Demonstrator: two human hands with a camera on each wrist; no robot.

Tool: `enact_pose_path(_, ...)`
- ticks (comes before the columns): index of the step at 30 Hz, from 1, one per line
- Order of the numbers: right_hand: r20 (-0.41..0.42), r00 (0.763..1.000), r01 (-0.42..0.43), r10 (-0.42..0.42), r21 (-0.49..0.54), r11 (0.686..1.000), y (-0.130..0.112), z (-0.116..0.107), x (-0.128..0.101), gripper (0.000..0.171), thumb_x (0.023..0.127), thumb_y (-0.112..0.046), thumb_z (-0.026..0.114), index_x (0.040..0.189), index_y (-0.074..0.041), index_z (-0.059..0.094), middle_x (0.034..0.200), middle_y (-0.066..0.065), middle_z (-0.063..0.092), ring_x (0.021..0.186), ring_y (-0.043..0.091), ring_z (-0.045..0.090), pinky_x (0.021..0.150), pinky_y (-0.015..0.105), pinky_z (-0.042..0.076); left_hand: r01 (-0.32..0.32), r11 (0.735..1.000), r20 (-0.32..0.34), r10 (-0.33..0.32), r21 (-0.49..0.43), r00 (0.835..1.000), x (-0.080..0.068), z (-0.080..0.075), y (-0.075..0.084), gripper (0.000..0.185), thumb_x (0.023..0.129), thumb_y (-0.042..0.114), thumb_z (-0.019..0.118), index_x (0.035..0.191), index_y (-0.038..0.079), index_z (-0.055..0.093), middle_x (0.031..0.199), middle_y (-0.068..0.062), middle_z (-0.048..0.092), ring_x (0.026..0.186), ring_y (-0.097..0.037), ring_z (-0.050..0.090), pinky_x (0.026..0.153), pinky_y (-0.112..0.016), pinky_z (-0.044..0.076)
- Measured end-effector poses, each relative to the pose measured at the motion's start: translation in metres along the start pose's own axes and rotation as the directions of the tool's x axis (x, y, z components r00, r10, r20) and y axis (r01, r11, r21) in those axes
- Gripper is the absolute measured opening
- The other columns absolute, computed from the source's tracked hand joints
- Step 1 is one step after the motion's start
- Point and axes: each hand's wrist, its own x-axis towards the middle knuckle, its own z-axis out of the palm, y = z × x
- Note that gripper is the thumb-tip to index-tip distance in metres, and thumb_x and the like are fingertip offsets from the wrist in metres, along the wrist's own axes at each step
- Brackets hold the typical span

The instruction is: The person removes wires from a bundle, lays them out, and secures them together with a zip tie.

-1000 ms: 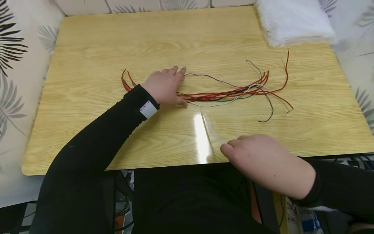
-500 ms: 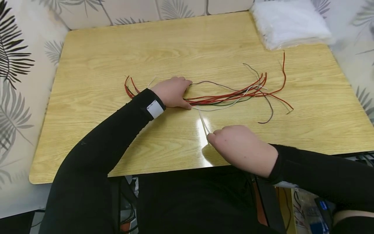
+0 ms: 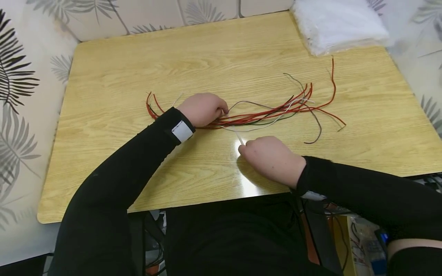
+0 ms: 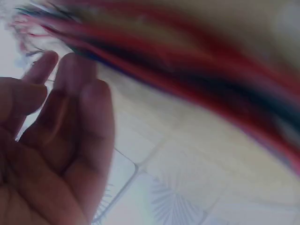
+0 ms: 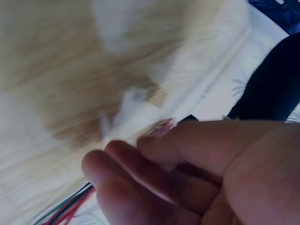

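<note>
A loose bundle of wires (image 3: pixel 248 119), mostly red with some black, green, purple and white, lies across the middle of the table. My left hand (image 3: pixel 203 109) is over its left part, hiding some of it. In the left wrist view, the fingers (image 4: pixel 96 126) are bent, with the blurred wires passing beyond their tips; whether thumb and finger pinch anything cannot be told. On the near side of the bundle, my right hand (image 3: pixel 271 159) pinches a thin white strip (image 3: pixel 239 137). Its far end reaches the wires. The right wrist view shows thumb and fingers together, with the strip blurred.
The wood-grain table (image 3: pixel 145 65) bears a clear plastic bag with white contents (image 3: pixel 342 27) at its far right corner. Wire ends fan out to the right and left of the bundle. Leaf-patterned covering (image 3: pixel 207 11) borders the table behind and at the sides.
My right hand has moved left and forward with the white strip, closer to the wires. My left hand, first spread flat over the bundle, has drawn its fingers in and bent them.
</note>
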Motion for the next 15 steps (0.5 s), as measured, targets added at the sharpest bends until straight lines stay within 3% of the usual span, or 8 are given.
enact_pose_path(8,0.089,0.996,0.000,0.001,-0.011,1.000,0.013,0.012,0.012,0.013,0.093,0.004,0.059,0.085,-0.006,0.060,0.077,0.007,0.054,0.066,0.019,0.058,0.055,0.036,0.050,0.002,0.992,-0.092,0.009,0.128,0.996,0.009,0.009,-0.010,0.020,0.102,0.020,0.056,0.115,0.016,0.071,0.101,-0.006,0.060,0.078,-0.021,0.059,0.072,-0.036,0.050)
enact_pose_path(15,0.065,0.990,-0.130,0.124,0.103,0.986,0.024,0.014,0.013,0.016,0.094,-0.005,0.062,0.078,-0.008,0.062,0.075,0.005,0.052,0.064,0.015,0.051,0.056,0.031,0.047,-0.018,0.980,-0.109,0.041,0.199,0.993,0.020,0.006,-0.010,0.014,0.101,0.015,0.056,0.100,0.014,0.070,0.091,-0.004,0.058,0.076,-0.019,0.054,0.069,-0.033,0.047)
